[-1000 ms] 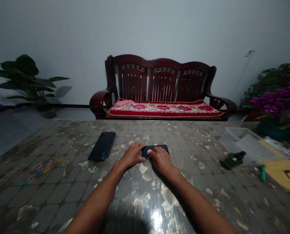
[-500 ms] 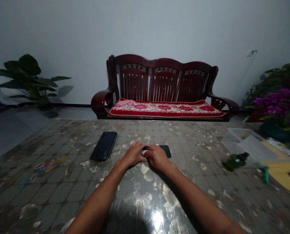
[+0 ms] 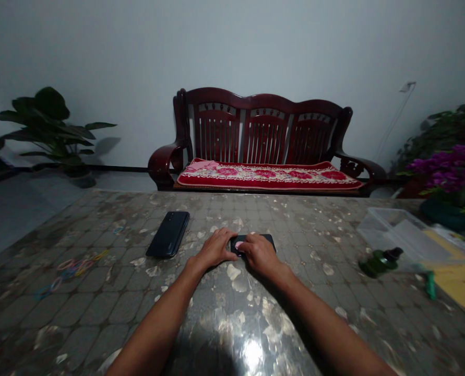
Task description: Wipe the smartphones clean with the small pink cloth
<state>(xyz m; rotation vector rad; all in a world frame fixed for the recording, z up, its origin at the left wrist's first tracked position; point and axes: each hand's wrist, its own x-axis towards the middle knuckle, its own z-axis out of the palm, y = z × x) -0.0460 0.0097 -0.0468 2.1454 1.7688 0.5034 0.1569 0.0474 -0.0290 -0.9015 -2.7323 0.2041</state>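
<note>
A dark smartphone [image 3: 270, 241] lies flat on the patterned tabletop in front of me, its long side running left to right. My left hand [image 3: 215, 247] holds the phone's left end between thumb and fingers. Bent over the phone's middle is my right hand [image 3: 260, 253], its fingers closed on a small pink piece [image 3: 239, 245] pressed against the phone's surface. What the pink piece is made of I cannot make out. Off to the left rests a second dark smartphone [image 3: 168, 234], back side up, touched by neither hand.
Colourful rubber bands [image 3: 76, 267] lie at the left of the table [image 3: 110, 308]. To the right are a clear plastic box [image 3: 389, 230], a green bottle [image 3: 380, 261] on its side and yellow paper [image 3: 457, 284]. A wooden bench [image 3: 263, 104] stands beyond the far edge.
My right hand has slid to the right along the phone with the pink piece, uncovering more of the phone's left part. My left hand keeps its place at the end.
</note>
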